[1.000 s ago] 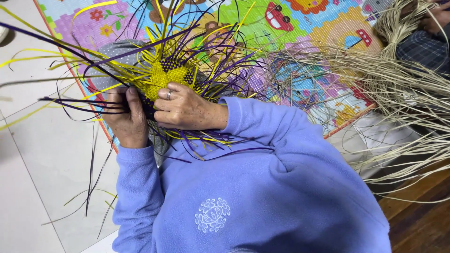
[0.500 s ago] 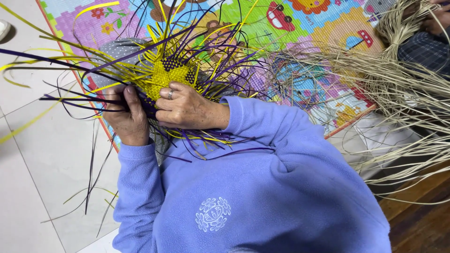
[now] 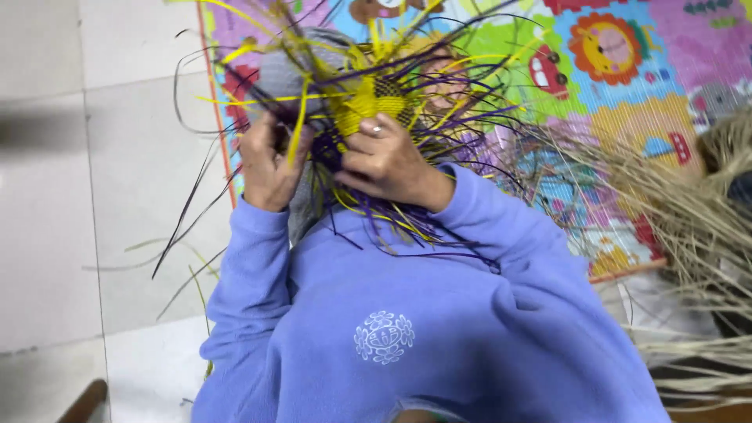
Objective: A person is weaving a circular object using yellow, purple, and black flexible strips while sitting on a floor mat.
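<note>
A half-woven piece of yellow and dark purple strips (image 3: pixel 376 102) is held up in front of me, its loose ends fanning out in all directions. My left hand (image 3: pixel 266 160) grips yellow and purple strips at the weave's left side. On the right side, my right hand (image 3: pixel 388 160), wearing a ring, pinches the woven part from below. Both arms are in lilac-blue sweatshirt sleeves (image 3: pixel 486 227).
A colourful cartoon play mat (image 3: pixel 627 70) lies on the pale tiled floor (image 3: pixel 94 172). A heap of dry straw-coloured fibres (image 3: pixel 689 235) spreads at the right. Stray strips lie on the tiles at the left. A brown wooden edge (image 3: pixel 86 401) shows bottom left.
The weave has turned and been drawn closer between the hands. My left hand has shifted up onto the strips, and the long purple ends that pointed left have swung upward.
</note>
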